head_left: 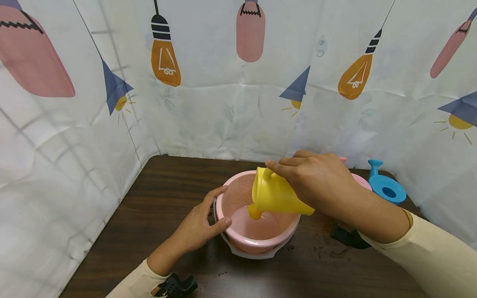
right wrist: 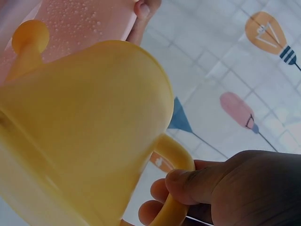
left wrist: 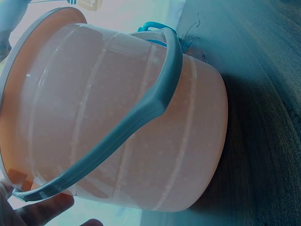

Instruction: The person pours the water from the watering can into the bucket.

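Note:
A pink bucket (head_left: 257, 240) stands upright on the table with some liquid at its bottom. My left hand (head_left: 201, 221) grips its left rim, thumb on the near side and fingers over the edge. In the left wrist view the bucket's grey handle (left wrist: 127, 129) hangs down along the outer wall. My right hand (head_left: 320, 178) holds a yellow watering can (head_left: 277, 194) by its loop handle (right wrist: 181, 155). The can is tipped on its side over the bucket, its round spout head (head_left: 255, 212) inside the rim. Droplets dot the bucket's inner wall in the right wrist view.
Behind my right forearm sit a blue watering can (head_left: 387, 188) and a pink object (head_left: 360, 181), partly hidden. Wet marks (head_left: 337, 252) lie on the dark wooden table (head_left: 167, 198). A printed white curtain (head_left: 208, 116) hangs along the back and left edges.

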{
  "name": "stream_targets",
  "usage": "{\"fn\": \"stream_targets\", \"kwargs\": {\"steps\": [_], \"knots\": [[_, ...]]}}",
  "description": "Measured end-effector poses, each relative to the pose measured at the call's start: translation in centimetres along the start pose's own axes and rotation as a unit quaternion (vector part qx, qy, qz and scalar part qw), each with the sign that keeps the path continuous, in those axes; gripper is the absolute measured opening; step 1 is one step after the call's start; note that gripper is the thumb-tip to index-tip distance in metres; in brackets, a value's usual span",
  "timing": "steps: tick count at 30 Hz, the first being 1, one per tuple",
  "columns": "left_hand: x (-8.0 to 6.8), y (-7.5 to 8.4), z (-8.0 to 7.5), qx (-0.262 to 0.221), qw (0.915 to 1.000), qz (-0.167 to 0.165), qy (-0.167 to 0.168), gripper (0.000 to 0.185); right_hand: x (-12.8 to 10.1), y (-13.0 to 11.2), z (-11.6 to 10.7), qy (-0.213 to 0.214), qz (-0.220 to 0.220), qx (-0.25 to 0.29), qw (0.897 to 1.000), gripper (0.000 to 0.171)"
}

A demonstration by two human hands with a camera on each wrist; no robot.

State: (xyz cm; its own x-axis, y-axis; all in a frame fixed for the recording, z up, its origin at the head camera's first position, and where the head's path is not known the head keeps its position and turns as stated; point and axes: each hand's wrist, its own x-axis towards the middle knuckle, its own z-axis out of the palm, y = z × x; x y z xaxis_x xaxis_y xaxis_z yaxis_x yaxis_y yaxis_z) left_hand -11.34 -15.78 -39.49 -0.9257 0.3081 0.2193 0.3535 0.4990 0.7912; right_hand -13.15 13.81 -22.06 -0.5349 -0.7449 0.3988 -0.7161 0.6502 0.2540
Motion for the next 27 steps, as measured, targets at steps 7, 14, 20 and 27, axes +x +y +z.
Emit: {"fn": "stream_targets", "kwargs": {"steps": [7,14,20,27], "knots": [[0.0,0.0,0.0,-0.004,1.0000,-0.004,-0.002,0.073,-0.1,0.0,-0.2,-0.009,0.005,0.009,1.000,0.044],[0.0,0.0,0.0,-0.006,1.0000,0.000,-0.001,0.073,-0.7,0.5,-0.4,0.011,0.002,0.013,1.000,0.041],[0.0,-0.1,0.0,-0.007,1.0000,0.004,-0.001,0.073,-1.8,1.2,-0.5,0.055,0.006,0.049,0.997,0.042],[0.0,-0.2,-0.1,-0.008,1.0000,0.004,-0.002,0.075,-3.8,3.2,-0.1,0.139,0.015,0.101,0.985,0.029]]}}
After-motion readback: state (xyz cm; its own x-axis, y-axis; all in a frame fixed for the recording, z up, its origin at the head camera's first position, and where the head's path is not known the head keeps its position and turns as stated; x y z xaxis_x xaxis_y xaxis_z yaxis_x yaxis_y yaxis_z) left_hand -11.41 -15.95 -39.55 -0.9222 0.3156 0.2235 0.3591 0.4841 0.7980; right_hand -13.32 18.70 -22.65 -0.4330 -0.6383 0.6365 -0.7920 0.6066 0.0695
